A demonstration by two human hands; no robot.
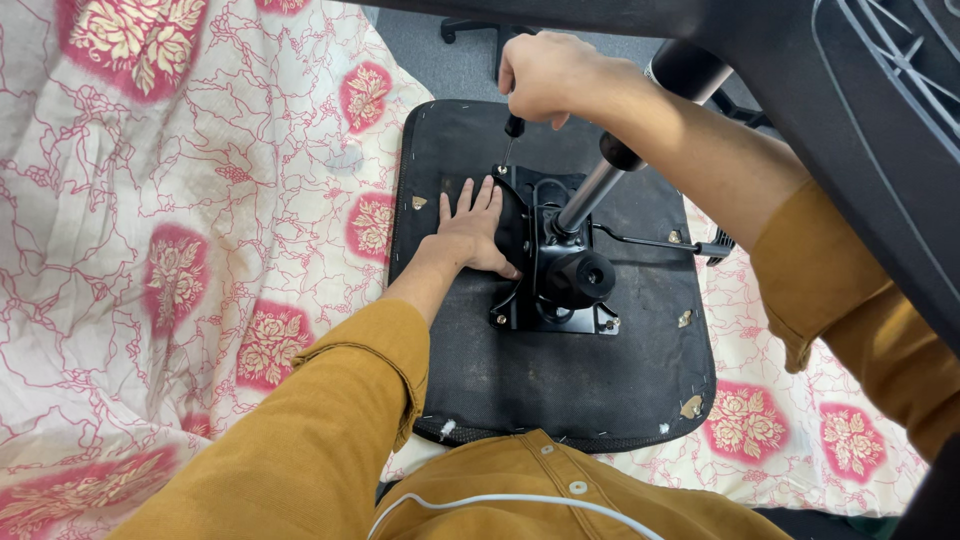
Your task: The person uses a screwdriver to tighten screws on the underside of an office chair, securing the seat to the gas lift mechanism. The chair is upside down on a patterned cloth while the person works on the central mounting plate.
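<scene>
Two mustard-yellow sleeves frame the scene as you lean over an upturned office chair seat (560,380), its black fabric underside facing up on a cream bedsheet with red floral patches (180,250); lying flat this way, the seat puts its mounting hardware within your reach. One thin white cable (500,500) curls across your shirt front, nearest the camera.

Your left hand (470,232) lies flat, fingers spread, on the seat just beside the black metal mechanism plate (555,270) at its centre, seemingly pressing down to keep the seat from shifting. Its grip is wide and holds nothing.

One silver gas-lift column (590,192) rises at a slant from the plate, and one slim black lever rod (650,242) runs out to your right, ending in a small paddle. At least three screw points show at the plate's corners; the rest are hidden behind the hardware.

Farther off, your right hand (548,75) has its grip closed around the black handle of a single screwdriver (511,140), held nearly upright so its tip meets the plate's far-left corner. Several brown scuffs dot the seat fabric.

Beyond, a dark chair base (480,28) stands on grey floor, and a black plastic chair back (880,110) looms at your right.
</scene>
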